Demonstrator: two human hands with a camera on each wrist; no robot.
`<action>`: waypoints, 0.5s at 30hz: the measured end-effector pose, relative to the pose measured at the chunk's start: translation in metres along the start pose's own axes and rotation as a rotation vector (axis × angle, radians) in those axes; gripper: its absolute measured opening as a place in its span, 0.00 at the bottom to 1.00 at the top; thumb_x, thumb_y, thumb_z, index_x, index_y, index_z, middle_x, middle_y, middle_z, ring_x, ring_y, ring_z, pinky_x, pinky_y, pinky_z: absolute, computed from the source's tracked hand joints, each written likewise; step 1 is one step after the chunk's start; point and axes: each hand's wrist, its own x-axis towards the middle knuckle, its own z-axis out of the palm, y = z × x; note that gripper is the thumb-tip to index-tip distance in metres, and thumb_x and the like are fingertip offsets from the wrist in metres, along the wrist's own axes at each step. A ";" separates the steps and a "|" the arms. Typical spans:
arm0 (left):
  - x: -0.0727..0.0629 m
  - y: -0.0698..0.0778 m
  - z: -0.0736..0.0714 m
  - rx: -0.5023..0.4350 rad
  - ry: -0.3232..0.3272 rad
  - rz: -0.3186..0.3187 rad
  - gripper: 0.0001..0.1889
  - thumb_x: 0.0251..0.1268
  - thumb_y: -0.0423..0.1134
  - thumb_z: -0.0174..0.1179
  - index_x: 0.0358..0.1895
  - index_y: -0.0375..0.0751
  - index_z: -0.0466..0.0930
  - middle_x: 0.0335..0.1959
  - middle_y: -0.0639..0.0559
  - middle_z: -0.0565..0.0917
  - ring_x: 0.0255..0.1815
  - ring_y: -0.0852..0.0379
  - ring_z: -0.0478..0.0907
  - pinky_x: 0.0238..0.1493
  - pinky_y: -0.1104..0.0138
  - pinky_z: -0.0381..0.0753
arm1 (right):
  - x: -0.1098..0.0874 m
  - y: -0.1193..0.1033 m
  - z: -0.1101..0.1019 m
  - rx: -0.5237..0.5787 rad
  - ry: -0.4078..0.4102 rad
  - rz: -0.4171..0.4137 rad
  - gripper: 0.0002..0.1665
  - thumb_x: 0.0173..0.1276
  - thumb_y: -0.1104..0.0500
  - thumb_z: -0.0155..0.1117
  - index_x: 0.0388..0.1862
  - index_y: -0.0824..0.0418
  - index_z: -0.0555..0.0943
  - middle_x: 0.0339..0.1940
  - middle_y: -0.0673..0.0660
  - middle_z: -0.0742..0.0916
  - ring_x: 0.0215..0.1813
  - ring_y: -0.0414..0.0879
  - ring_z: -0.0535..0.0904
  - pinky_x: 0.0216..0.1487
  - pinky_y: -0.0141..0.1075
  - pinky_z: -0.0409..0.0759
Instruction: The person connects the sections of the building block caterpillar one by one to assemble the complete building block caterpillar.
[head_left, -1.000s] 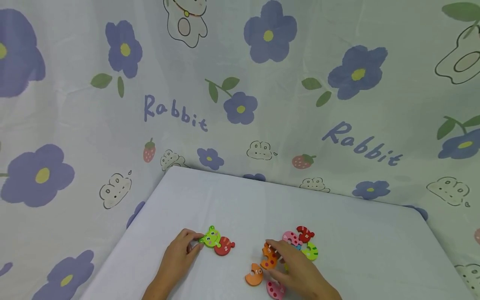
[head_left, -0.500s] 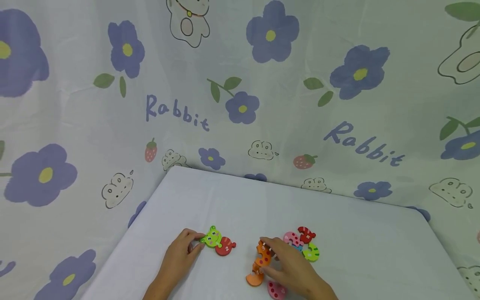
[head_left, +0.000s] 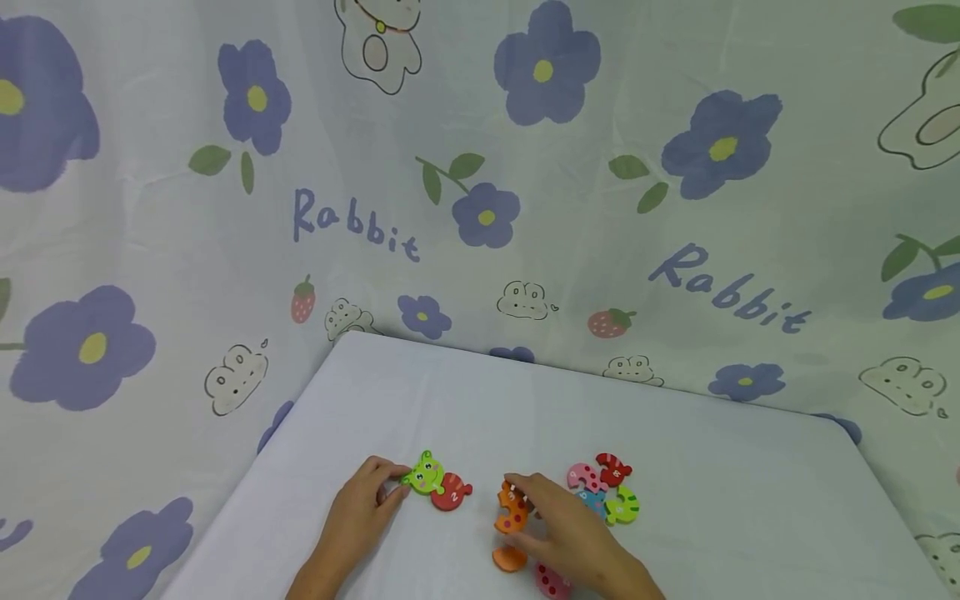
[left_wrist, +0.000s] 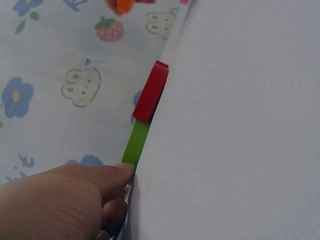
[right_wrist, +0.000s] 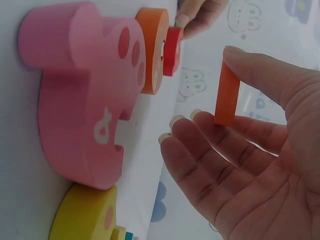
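In the head view, my left hand (head_left: pixel 362 503) holds the edge of a green caterpillar-head puzzle piece (head_left: pixel 426 475) between thumb and index finger. A red piece (head_left: pixel 450 493) numbered 2 is joined to the head's lower right. My right hand (head_left: pixel 572 527) pinches an orange spotted puzzle piece (head_left: pixel 513 510) by its two ends, raised over the table. The right wrist view shows this orange piece (right_wrist: pixel 227 95) edge-on between thumb and fingers, the other fingers spread out. Below it in the head view lies a lighter orange piece (head_left: pixel 509 559), partly covered.
Right of my right hand lie a pink piece (head_left: pixel 585 477), a red piece (head_left: pixel 614 470), a blue piece (head_left: pixel 592 500) and a green striped piece (head_left: pixel 622 506). A pink spotted piece (head_left: pixel 551 581) is near its wrist, and a yellow piece (right_wrist: pixel 82 215) shows in the right wrist view. Patterned cloth (head_left: pixel 525 250) hangs behind the white table (head_left: pixel 420 392).
My right hand has carried the orange spotted piece leftward, toward the red piece, passing over the lighter orange one. My left hand has stayed at the green head.
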 end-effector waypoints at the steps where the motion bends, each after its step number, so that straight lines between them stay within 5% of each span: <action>1: 0.000 0.000 0.000 0.001 0.001 -0.001 0.13 0.64 0.35 0.75 0.50 0.51 0.89 0.42 0.63 0.78 0.29 0.67 0.68 0.31 0.70 0.71 | 0.000 -0.001 0.000 0.001 -0.002 -0.006 0.44 0.64 0.38 0.78 0.75 0.48 0.74 0.53 0.42 0.82 0.48 0.40 0.79 0.47 0.38 0.85; 15: -0.001 0.000 0.000 0.007 -0.005 -0.007 0.13 0.64 0.36 0.75 0.50 0.51 0.89 0.41 0.63 0.77 0.29 0.67 0.68 0.31 0.70 0.71 | 0.011 -0.003 0.011 0.034 -0.043 -0.057 0.42 0.65 0.37 0.76 0.74 0.47 0.74 0.53 0.40 0.82 0.47 0.36 0.79 0.48 0.35 0.85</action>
